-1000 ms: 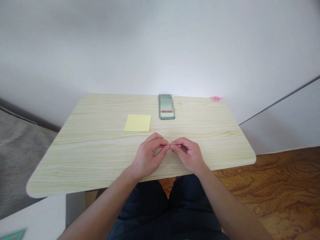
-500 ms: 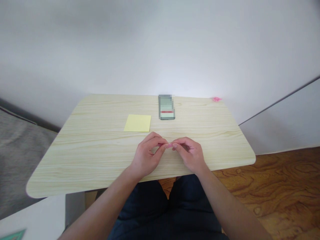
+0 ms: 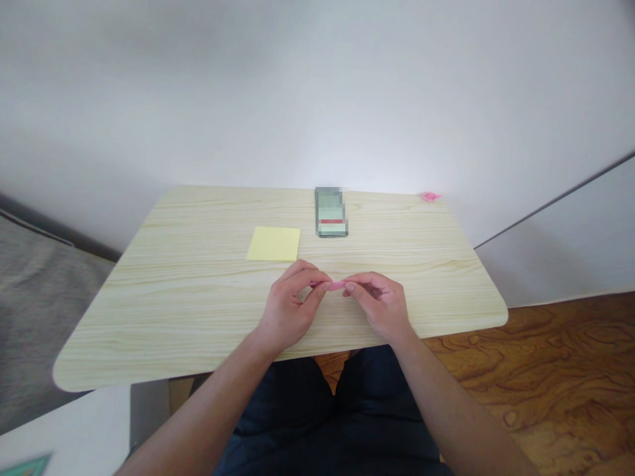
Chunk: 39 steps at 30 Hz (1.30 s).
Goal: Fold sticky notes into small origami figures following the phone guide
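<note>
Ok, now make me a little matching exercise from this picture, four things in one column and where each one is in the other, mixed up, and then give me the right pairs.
Things
1. yellow paper square
2. blurred rectangular item
3. small pink piece
4. pink strip

Places
A. at the far right corner of the table
B. pinched between the left hand and the right hand
C. near the middle of the table's far edge
D. on the table, just beyond the left hand

Right pairs: 1-D, 2-C, 3-A, 4-B
</note>
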### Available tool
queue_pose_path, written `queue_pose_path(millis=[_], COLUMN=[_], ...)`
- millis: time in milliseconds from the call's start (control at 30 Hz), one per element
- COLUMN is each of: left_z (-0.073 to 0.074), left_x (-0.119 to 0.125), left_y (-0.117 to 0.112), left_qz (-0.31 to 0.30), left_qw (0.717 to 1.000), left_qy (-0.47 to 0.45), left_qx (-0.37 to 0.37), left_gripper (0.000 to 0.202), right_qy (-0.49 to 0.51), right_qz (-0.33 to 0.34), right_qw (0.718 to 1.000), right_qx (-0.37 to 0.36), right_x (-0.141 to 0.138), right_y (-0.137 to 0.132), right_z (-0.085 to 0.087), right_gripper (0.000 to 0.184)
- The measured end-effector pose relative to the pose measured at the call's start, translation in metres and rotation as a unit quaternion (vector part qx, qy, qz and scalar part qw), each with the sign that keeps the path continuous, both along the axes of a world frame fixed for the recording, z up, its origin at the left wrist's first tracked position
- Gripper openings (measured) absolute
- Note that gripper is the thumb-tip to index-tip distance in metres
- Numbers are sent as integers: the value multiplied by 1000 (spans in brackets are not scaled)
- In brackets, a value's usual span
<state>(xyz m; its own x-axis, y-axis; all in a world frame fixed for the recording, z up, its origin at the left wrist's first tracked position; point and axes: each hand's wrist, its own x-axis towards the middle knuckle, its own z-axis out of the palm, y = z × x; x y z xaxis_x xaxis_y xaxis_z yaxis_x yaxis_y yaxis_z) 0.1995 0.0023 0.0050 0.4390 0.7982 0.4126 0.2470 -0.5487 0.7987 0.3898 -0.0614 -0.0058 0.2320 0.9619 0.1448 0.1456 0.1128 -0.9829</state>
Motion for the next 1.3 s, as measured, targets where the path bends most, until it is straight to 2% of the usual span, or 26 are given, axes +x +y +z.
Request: queue_pose_path(millis=[233, 400, 700, 867, 1100, 1300], left_z=[-1, 1, 19, 13, 5, 7], left_x=[-1, -3, 3, 11, 6, 5], left_y=[0, 5, 34, 44, 48, 53], left_qz=[0, 4, -13, -14, -6, 11], left_qw=[1000, 998, 998, 995, 985, 983], left_qy=[-10, -20, 4, -3, -55, -72], left_qx=[-9, -51, -65, -99, -163, -167], left_gripper=[9, 10, 12, 13, 12, 11], right_qy=[8, -11, -111, -118, -97, -56], right_qz=[4, 7, 74, 77, 95, 84], right_qw=[1000, 1000, 991, 990, 990, 995], right_qx=[4, 16, 10, 15, 36, 1], right_x=[0, 8, 20, 16, 19, 18], right_y=[-1, 4, 36, 49, 60, 67], right_z=[-2, 3, 22, 20, 21, 19], right_gripper=[16, 14, 14, 18, 13, 13])
